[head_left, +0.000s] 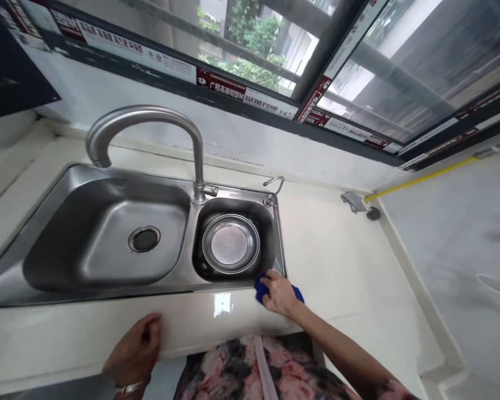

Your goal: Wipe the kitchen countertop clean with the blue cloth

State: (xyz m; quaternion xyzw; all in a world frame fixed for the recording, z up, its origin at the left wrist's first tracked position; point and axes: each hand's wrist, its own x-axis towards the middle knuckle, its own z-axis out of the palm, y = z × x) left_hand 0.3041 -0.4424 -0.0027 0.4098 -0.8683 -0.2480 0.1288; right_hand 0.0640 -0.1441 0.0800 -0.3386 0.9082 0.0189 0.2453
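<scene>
My right hand (pixel 280 294) presses a blue cloth (pixel 259 288) against the front right corner of the steel sink (pixel 108 291), fingers curled over the cloth. My left hand (pixel 136 351) grips the front edge of the pale counter (pixel 337 255), fingers bent over the lip. The sink has a large left basin with a drain (pixel 144 239) and a small right basin holding a round metal strainer basket (pixel 231 243). A curved tap (pixel 150 119) arches over the left basin.
A small second tap (pixel 274 186) stands at the sink's back right corner. A grey scrap (pixel 353 201) and a round plug (pixel 374 213) lie at the counter's far corner by a yellow pipe (pixel 420 178). A window runs behind.
</scene>
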